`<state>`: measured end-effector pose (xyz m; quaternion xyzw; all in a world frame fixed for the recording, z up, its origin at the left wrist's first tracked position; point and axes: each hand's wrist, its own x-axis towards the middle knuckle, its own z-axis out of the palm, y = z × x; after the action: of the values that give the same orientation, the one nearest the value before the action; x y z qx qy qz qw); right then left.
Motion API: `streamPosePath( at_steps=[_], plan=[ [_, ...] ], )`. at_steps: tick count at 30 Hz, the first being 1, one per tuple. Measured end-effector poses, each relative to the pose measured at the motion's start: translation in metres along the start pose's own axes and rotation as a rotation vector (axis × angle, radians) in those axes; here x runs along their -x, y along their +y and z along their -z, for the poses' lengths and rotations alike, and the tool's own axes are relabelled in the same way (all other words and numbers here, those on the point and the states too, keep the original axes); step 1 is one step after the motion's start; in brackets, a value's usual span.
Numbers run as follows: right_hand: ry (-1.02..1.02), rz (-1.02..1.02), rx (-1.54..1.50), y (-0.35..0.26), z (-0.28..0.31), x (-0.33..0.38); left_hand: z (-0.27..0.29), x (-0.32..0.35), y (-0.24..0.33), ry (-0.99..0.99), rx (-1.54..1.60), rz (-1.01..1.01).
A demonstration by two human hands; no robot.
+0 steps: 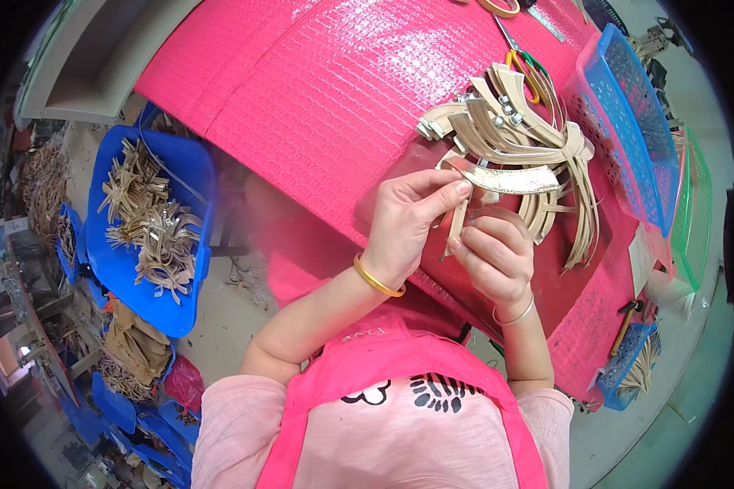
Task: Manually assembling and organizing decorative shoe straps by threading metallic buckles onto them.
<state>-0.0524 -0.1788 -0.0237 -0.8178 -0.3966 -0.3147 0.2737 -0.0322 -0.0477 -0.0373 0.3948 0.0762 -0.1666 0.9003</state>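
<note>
My left hand (420, 210) is closed in a pinch on a shiny pale-gold strap (514, 180), whose wide curved band reaches out to the right. A narrow strap end (458, 217) hangs down from that pinch. The fingers of my right hand (497, 257) are curled closed around its lower part; their exact grip is partly hidden. Just beyond my hands lies a tied bundle of beige straps (534, 143) with small silver buckles (507, 108). Beneath the bundle and my hands is a dark red board (575, 277).
Pink sheeting covers the table (302, 98). Scissors (523, 69) lie behind the bundle. Blue (640, 122) and green (697, 212) baskets line the right side, near a hammer (624, 326). A blue bin (151, 306) of gold straps stands at left.
</note>
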Motion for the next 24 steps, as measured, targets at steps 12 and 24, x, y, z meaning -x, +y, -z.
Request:
streamPosePath(
  at_steps=[12,24],
  plan=[
    [0.017,-0.025,-0.081,-0.013,-0.005,0.0,0.002,0.005,-0.002,0.014,0.03,-0.144],
    [0.161,-0.147,-0.168,-0.004,-0.01,-0.008,0.004,0.014,0.01,0.008,-0.012,-0.14]
  ],
)
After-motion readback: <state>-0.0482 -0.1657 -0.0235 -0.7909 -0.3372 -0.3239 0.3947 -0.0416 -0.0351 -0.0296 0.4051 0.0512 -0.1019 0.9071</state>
